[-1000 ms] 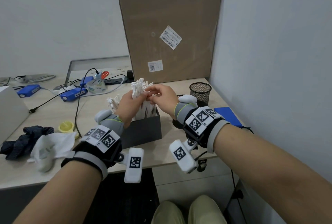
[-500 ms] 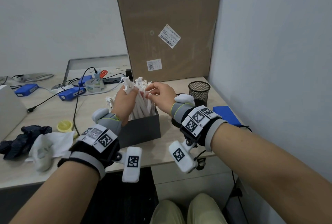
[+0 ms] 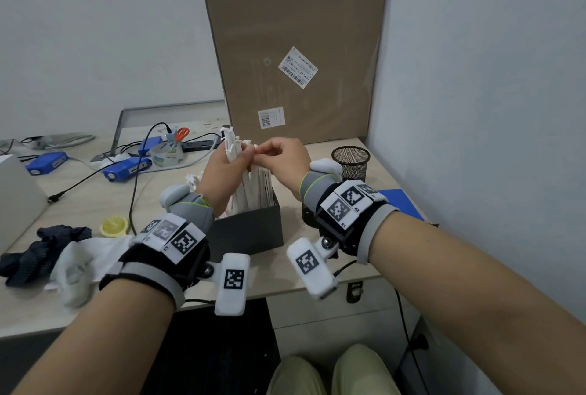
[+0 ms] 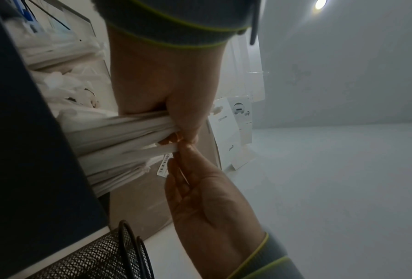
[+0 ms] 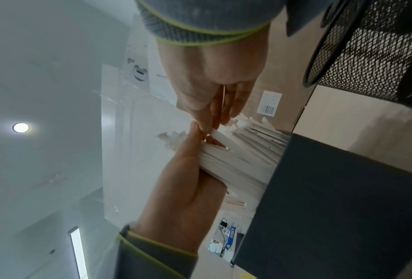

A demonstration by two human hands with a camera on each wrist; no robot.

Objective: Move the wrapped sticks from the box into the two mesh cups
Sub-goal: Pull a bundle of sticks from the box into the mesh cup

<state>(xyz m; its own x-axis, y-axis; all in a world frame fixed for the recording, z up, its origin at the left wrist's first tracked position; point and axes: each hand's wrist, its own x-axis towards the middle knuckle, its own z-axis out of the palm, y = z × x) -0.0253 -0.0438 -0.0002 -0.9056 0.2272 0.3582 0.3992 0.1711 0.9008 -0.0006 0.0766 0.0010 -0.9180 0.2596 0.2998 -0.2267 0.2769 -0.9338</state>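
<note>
A dark grey box (image 3: 250, 229) stands on the desk, filled with upright white paper-wrapped sticks (image 3: 257, 185). My left hand (image 3: 222, 172) grips a bundle of these sticks (image 4: 119, 130) and holds it above the box. My right hand (image 3: 282, 160) pinches the top of a single stick (image 5: 221, 137) right beside my left thumb. One black mesh cup (image 3: 350, 161) stands to the right of the box, behind my right wrist. In the left wrist view two mesh cup rims (image 4: 133, 251) show close together below the box.
A tall cardboard carton (image 3: 295, 55) stands just behind the box, and a wall closes off the right side. A blue pad (image 3: 399, 204) lies right of the cups. Blue devices (image 3: 126, 169), cables, a tape roll (image 3: 166, 153), a dark cloth (image 3: 41, 245) and a white tissue (image 3: 82, 264) crowd the left.
My left hand has closed round a bundle of sticks and raised it higher. My right hand has moved from the stick tops to pinching one stick beside my left thumb.
</note>
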